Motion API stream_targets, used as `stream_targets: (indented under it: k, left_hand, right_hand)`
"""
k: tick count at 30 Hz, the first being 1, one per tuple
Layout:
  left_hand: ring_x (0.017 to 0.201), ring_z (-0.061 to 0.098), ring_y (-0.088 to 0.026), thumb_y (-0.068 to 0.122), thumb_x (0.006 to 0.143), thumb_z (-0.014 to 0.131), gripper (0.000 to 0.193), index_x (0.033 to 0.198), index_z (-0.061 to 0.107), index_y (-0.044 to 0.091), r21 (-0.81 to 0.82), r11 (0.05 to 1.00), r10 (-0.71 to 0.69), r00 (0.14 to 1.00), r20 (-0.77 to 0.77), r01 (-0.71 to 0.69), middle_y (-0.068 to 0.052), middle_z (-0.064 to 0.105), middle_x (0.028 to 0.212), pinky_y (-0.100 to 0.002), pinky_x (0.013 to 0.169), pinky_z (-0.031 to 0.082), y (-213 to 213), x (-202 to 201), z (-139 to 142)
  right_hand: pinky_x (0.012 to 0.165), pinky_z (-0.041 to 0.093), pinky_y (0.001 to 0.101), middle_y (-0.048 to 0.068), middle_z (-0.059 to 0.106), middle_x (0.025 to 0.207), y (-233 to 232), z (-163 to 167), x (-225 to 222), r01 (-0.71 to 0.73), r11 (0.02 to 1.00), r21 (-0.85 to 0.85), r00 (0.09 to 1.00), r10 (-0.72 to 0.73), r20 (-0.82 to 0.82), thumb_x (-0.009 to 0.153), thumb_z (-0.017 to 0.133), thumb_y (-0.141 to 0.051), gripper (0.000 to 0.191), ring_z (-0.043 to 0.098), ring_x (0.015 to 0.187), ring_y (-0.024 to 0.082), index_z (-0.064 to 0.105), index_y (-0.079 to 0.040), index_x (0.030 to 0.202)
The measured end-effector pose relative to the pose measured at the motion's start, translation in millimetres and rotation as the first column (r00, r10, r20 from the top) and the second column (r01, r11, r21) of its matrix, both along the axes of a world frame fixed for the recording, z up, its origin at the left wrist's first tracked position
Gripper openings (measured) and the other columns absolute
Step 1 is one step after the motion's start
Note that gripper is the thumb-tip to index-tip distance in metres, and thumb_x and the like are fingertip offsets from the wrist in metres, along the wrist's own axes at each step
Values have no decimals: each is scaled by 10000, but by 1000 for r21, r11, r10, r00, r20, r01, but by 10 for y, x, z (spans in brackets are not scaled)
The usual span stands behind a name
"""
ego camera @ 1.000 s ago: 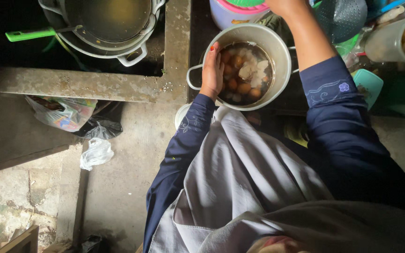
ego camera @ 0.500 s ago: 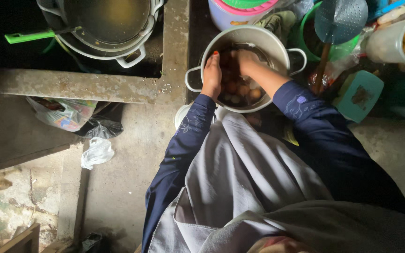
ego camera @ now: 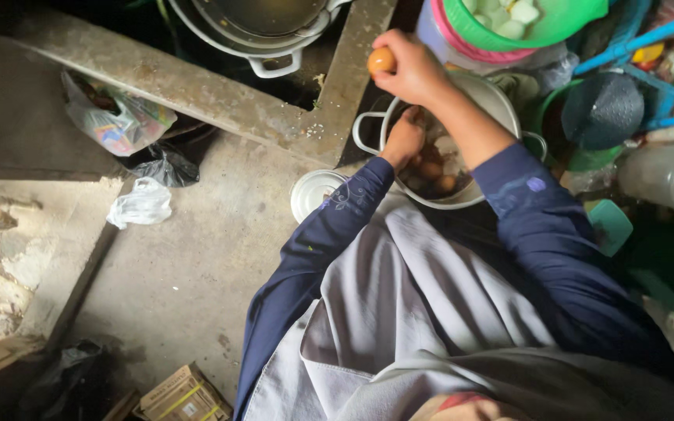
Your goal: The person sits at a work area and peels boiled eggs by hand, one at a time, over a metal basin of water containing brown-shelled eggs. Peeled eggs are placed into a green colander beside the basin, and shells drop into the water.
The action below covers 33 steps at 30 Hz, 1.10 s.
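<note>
A white metal pot (ego camera: 368,125) with two side handles stands on the floor in front of me, holding several brown eggs (ego camera: 434,169) and pale peeled pieces. My right hand (ego camera: 412,68) is lifted above the pot's far rim and grips one brown egg (ego camera: 381,60) in its fingertips. Down inside the pot, my left hand (ego camera: 402,142) rests among the eggs with its fingers curled; whether it holds one is hidden. Both arms wear dark blue sleeves over a grey apron.
A green bowl (ego camera: 555,23) of white peeled pieces sits behind the pot. A large pan (ego camera: 263,35) stands in a concrete-edged pit at top left. A white lid (ego camera: 315,192) lies left of the pot. Plastic bags (ego camera: 118,125) and a cardboard box (ego camera: 185,396) lie on the floor.
My right hand has come up out of the pot with a brown egg and moved toward the far rim. The left hand has slid from the rim down into the pot.
</note>
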<state>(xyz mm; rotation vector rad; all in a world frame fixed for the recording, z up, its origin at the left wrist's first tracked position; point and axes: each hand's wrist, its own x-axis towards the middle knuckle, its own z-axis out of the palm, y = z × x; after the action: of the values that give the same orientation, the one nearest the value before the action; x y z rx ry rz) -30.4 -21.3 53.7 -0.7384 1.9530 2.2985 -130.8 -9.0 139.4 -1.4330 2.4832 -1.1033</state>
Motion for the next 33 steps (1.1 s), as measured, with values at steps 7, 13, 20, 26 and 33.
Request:
stream_targets:
  k: [7, 13, 20, 26, 33]
  left_hand:
    - [1284, 626, -395, 226, 992, 660, 378, 1291, 620, -2, -477, 875, -209, 950, -230, 77, -273, 686, 1318, -417, 1104, 478, -40, 56, 41]
    - [1367, 553, -344, 146, 1017, 563, 532, 1490, 408, -45, -129, 986, 73, 975, -209, -101, -277, 566, 1458, -377, 1135, 430, -13, 60, -4]
    - [1426, 472, -271, -5, 971, 589, 723, 1613, 264, 63, 180, 984, 103, 840, -533, -7, -157, 476, 1537, -372, 1166, 415, 130, 62, 34]
    - [1322, 557, -189, -12, 1041, 621, 658, 1623, 329, 85, 243, 949, -32, 824, -565, 203, -109, 525, 1506, -329, 1116, 491, 274, -18, -93]
    - [1328, 579, -172, -46, 982, 678, 606, 1536, 457, 64, 51, 989, -88, 822, -563, 141, -103, 534, 1507, -321, 1112, 524, 333, 17, -226]
  right_hand:
    - [761, 557, 488, 191, 674, 1089, -682, -74, 234, -95, 956, 276, 981, 137, -135, 807, 812, -188, 441, 680, 906, 417, 646, -154, 1215]
    - [638, 501, 379, 130, 672, 1132, -88, 61, 10, 118, 989, -89, 696, -18, 717, 972, 681, -168, 400, 693, 798, 218, 493, -93, 1317]
    - [724, 594, 352, 118, 673, 1106, 1160, -313, 35, 437, 883, -173, 246, 68, 967, 986, 566, -188, 368, 689, 813, 200, 558, -81, 1338]
    - [745, 615, 379, 83, 644, 1216, 1596, -657, 176, 536, 837, -114, 229, -14, 973, 962, 574, -156, 384, 692, 905, 199, 559, -82, 1339]
    - [813, 633, 314, 95, 655, 1323, 1746, -705, 222, 407, 911, -67, 545, -183, 818, 1002, 632, -157, 442, 679, 1105, 152, 572, -22, 1418]
